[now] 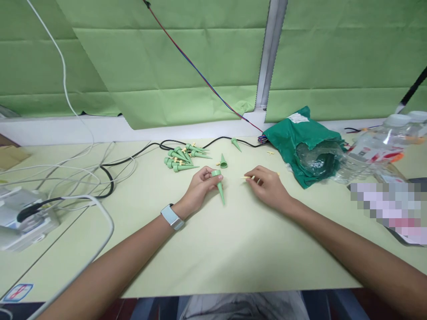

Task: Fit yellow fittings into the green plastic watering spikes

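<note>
My left hand (202, 186) is closed on a green plastic watering spike (220, 191), its capped end up and its point slanting down. Thumb and fingers of my right hand (265, 184) pinch a small yellow valve piece (245, 178), a short gap to the right of the spike. Beyond my left hand lies a pile of green spikes (180, 155), several with yellow pieces fitted at their caps. One loose green cone (223, 162) stands between and behind my hands, with a small yellow piece (218, 164) beside it. Farther back another spike (236, 144) lies on the table.
A torn green plastic bag (290, 142) with clear wrapping lies at the back right, near clear water bottles (367, 138). A yellow piece (270, 153) rests left of the bag. Tangled cables and a white device (23, 218) occupy the left side.
</note>
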The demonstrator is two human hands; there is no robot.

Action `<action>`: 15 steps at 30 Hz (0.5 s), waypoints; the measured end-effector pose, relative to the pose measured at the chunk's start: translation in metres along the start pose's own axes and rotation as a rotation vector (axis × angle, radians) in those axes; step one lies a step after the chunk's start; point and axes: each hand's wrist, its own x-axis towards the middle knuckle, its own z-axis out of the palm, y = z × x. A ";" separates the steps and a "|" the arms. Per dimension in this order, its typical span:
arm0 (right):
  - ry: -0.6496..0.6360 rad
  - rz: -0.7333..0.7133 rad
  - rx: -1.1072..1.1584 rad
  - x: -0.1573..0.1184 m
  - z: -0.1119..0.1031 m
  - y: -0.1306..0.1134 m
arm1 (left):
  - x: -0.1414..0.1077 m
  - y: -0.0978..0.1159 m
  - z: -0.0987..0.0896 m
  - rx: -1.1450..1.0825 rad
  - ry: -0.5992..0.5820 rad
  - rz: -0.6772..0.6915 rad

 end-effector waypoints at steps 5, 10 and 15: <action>0.117 0.166 -0.153 0.026 -0.022 0.041 | -0.004 -0.002 0.006 0.207 -0.076 0.032; 0.045 0.342 -0.495 0.046 -0.042 0.087 | -0.004 -0.002 0.006 0.241 -0.077 0.026; -0.108 0.366 -0.731 0.054 -0.044 0.109 | -0.004 -0.002 0.005 0.231 -0.083 0.026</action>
